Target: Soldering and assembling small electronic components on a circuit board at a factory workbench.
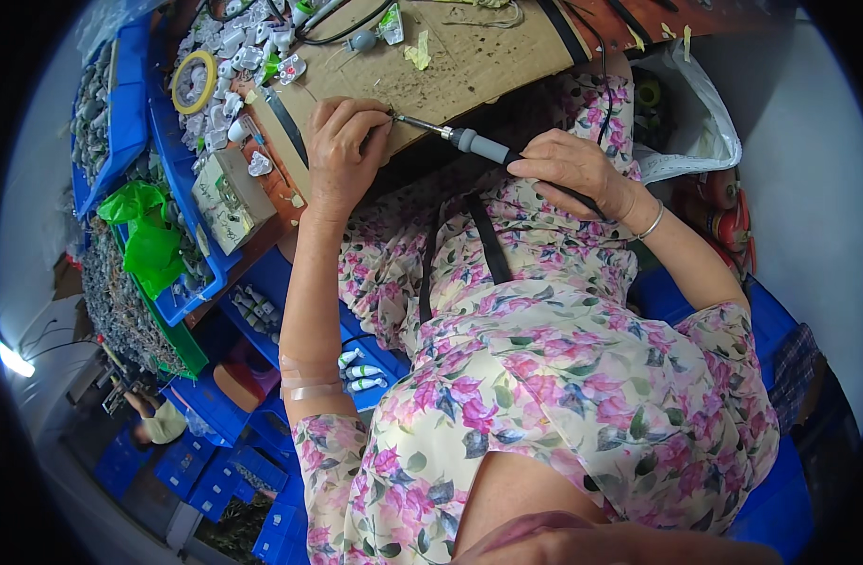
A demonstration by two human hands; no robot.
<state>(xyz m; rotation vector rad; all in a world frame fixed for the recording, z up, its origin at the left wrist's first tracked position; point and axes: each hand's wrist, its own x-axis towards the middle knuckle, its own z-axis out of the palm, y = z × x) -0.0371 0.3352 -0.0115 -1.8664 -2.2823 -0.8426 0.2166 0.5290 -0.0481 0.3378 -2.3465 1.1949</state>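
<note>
My right hand [574, 171] is wrapped round the grey and black handle of a soldering iron [485, 147]. Its metal tip points left and reaches the fingertips of my left hand [340, 153]. Those left fingers are pinched together at the near edge of a cardboard sheet [469, 68]. Something small and dark seems to be between them, but it is too small to name. Dark specks and a torn yellow scrap [418, 51] lie on the cardboard. A small grey bulb-shaped piece [362, 40] sits toward its far side.
Left of the cardboard are a heap of white plastic parts [245, 36], a yellow tape roll [195, 83] and a small carton [232, 200]. Blue bins [128, 89] of grey parts and a green bag [149, 235] stand farther left. A white bag [700, 132] hangs at right.
</note>
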